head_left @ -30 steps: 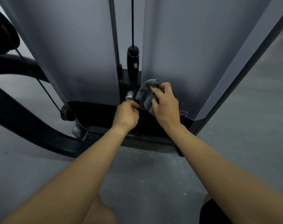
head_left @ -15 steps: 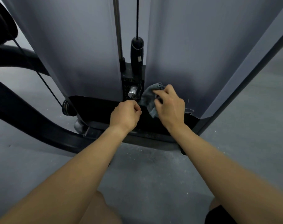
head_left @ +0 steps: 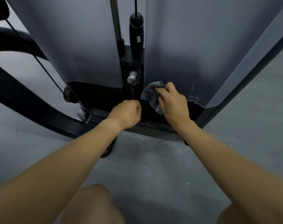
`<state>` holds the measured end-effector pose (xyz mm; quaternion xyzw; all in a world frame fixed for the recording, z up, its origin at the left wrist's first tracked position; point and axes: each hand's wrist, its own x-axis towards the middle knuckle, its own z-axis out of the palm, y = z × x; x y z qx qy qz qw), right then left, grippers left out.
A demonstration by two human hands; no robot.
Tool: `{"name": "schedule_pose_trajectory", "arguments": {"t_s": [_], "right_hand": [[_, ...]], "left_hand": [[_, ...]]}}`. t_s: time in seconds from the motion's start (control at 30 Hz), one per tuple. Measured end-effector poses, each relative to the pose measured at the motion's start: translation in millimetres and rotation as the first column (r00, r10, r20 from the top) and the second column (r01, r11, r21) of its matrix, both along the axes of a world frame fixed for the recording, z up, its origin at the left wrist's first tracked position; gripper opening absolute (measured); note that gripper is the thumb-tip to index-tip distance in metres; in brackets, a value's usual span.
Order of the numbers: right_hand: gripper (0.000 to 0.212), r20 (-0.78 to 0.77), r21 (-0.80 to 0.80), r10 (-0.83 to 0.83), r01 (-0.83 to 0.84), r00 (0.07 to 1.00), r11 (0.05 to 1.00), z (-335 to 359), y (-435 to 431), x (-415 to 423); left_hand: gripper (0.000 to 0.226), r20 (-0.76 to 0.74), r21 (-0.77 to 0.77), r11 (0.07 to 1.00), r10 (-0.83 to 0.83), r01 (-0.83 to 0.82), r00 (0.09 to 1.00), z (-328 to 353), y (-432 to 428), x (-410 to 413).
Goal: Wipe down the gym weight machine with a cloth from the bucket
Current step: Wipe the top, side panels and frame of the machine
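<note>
- The right hand (head_left: 174, 105) pinches a bunched grey cloth (head_left: 151, 94) between thumb and curled fingers. The cloth is pressed to the lower left corner of the right shroud panel (head_left: 194, 46) of the weight machine, and its loose end hangs down over the dark base.
- The left hand (head_left: 127, 113) is curled into a fist with the thumb against the forefinger. Nothing shows in it. It sits just left of the cloth, at the foot of the weight stack (head_left: 132, 92).
- The key relation is that the narrow stack slot lies just to the left of the cloth and a little farther away. Its long axis runs upright between the two grey panels.
- The selector pin (head_left: 132, 76) sticks out of that slot, above and to the left of the cloth, with a coiled tether beside it.
- The cloth hand is the nearer one to both the right panel and the slot edge. The left hand is nearer to the bottom plates but carries no cloth.
- Judgement: the next wipe is likely either a stroke up the panel edge or a short shift left into the slot. A shift left would have to work around the pin and tether.
- The bucket is not in view.
- The speckled floor (head_left: 145, 167) lies near, below both forearms.
</note>
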<state>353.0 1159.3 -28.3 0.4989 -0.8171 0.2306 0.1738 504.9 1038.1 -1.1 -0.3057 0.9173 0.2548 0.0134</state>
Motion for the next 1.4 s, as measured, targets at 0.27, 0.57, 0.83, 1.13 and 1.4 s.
{"name": "schedule_pose_trajectory", "arguments": {"t_s": [0.27, 0.57, 0.83, 1.13, 1.4], "right_hand": [[0.032, -0.015, 0.145, 0.028, -0.026, 0.999, 0.989, -91.8, 1.5, -1.9], [0.026, -0.032, 0.357, 0.017, -0.004, 0.999, 0.934, -184.9, 9.5, -7.0], [0.014, 0.036, 0.239, -0.305, 0.288, 0.952, 0.927, -197.6, 49.0, -12.1], [0.042, 0.005, 0.39, 0.059, -0.056, 0.998, 0.919, -185.9, -8.1, 26.3], [0.021, -0.032, 0.315, -0.135, 0.138, 0.99, 0.939, -192.9, 71.9, -25.9]], "left_hand": [[0.022, -0.114, 0.355, 0.859, 0.431, -0.369, 0.895, -76.1, 9.5, -54.8], [0.012, -0.195, 0.549, 0.629, 0.737, -0.551, 0.647, -176.0, 30.4, -59.4], [0.009, -0.188, 0.602, 0.588, 0.762, -0.541, 0.62, -164.2, 27.9, -38.0], [0.011, -0.213, 0.516, 0.638, 0.742, -0.572, 0.635, -165.2, 33.2, -38.9], [0.013, -0.188, 0.574, 0.669, 0.668, -0.472, 0.72, -162.8, 65.6, -73.8]]}}
